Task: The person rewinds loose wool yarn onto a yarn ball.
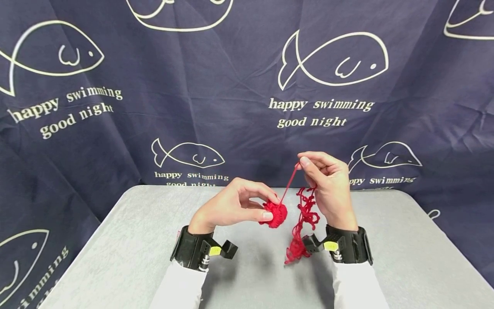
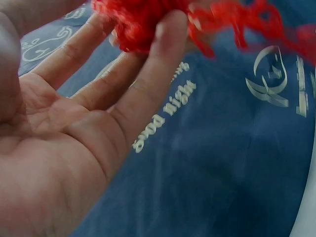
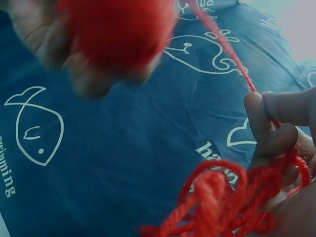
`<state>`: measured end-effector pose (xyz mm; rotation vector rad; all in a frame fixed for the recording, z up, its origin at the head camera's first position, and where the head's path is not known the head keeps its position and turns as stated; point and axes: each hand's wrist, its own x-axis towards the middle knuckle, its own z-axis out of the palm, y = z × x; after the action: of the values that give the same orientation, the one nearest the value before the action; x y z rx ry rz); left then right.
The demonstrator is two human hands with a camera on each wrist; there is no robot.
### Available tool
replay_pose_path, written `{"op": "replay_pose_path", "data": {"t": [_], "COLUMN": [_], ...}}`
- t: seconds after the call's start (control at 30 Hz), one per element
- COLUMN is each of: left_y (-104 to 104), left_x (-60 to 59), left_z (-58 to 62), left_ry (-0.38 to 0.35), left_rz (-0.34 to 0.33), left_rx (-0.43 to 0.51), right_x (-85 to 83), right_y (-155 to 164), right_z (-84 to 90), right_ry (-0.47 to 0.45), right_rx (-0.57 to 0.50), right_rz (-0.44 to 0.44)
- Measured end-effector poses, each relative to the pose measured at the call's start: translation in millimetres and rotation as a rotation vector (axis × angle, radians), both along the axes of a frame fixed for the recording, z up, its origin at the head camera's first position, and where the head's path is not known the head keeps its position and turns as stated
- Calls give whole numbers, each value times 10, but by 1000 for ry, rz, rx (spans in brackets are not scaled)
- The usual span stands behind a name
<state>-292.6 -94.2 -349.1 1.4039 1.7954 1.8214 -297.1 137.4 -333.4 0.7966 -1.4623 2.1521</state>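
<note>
My left hand pinches a small red ball of yarn between thumb and fingers, above the table. From that ball a taut red strand climbs to my right hand, which pinches it between thumb and index finger. Loose, tangled red yarn hangs beneath the right hand, its lower end bunched close to the tabletop. In the right wrist view, loops of yarn pass through the curled fingers. The left wrist view shows the ball held at the fingertips.
A grey table with rounded corners lies under both hands. Behind it hangs a dark blue cloth printed with white fish and lettering. Each wrist wears a black strap with a small camera.
</note>
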Motion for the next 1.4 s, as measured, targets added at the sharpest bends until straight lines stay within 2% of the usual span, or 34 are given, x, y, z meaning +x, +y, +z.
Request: {"op": "replay_pose_path", "data": {"t": [0.1,0.27,0.37,0.5,0.63,0.7,0.8,0.87,0.93,1.03,1.13,1.2,1.27,1.4], "left_y": [14,61,91,126,158,171,195,215,240,273,286,281,266,206], "left_x": [23,37,40,37,23,9,-14,-25,-40,-64,-87,-97,-98,-96], "left_z": [15,34,45,58,83,98,111,107,88,38,-27,-67,-93,-104], "left_ry": [-17,-64,-144,-273,-390,-425,-422,-384,-307,-146,52,170,259,322], "left_rz": [-25,-4,2,21,146,246,413,526,641,797,918,958,971,945], "left_rx": [99,391,580,779,916,967,1011,1013,986,902,760,658,553,376], "right_x": [-34,-59,-62,-44,-17,4,45,77,106,138,157,167,173,171], "right_y": [-19,-76,-121,-199,-277,-308,-348,-371,-387,-395,-385,-372,-354,-298], "right_z": [-32,-77,-99,-123,-131,-128,-117,-103,-87,-66,-53,-43,-32,-12], "right_ry": [-35,-81,-86,-69,-21,10,45,59,70,92,120,131,123,83], "right_rx": [39,209,335,473,580,633,712,753,780,797,801,793,772,691], "right_rz": [-55,-149,-172,-149,-111,-97,-89,-88,-94,-108,-130,-134,-123,-57]}}
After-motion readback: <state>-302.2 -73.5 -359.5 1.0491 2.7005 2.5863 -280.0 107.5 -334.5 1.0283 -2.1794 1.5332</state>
